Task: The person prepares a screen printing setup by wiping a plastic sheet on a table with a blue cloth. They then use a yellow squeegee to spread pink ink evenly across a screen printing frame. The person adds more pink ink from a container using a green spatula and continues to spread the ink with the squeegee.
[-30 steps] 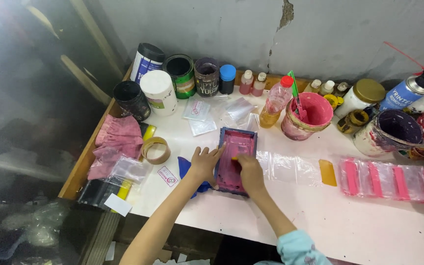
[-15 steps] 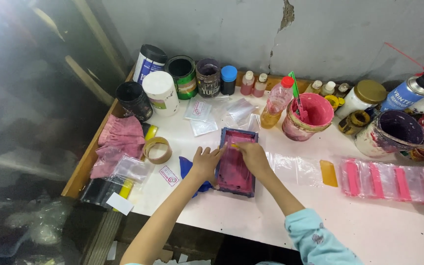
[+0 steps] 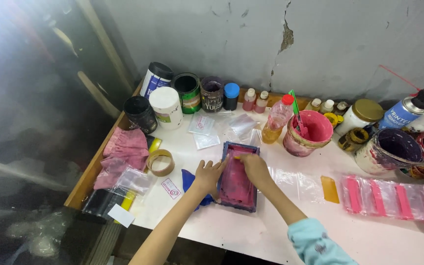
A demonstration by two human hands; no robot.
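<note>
The white worktop (image 3: 369,245) carries everything, set against a cracked grey wall; near its front edge lies one small blue-framed printing screen (image 3: 239,176), its mesh covered in pink ink, and this is the piece in hand. The left hand (image 3: 207,176) lies with its fingers curled against the frame's left side, steadying it; the right hand (image 3: 255,167) rests on the mesh near the top edge and pinches a small yellow scraper (image 3: 238,157), only a sliver of which shows. Judging from the ink spread over the whole mesh and the scraper sitting at the far end, a pull looks to be at one end of its stroke; whether anything lies under the frame cannot be told.

To the right lies one row of clear plastic bags (image 3: 393,196) showing five pink bars, which look like finished prints; a few blank clear bags (image 3: 295,182) lie just beside the frame, so more seem left to do.

Counted, from larger to smaller: one pink ink tub (image 3: 310,135) with a green stick in it; one purple-stained tub (image 3: 391,149); one blue spray can (image 3: 406,112); one heap of pink rags (image 3: 123,152); one roll of tape (image 3: 160,162); one orange card (image 3: 329,189).
</note>
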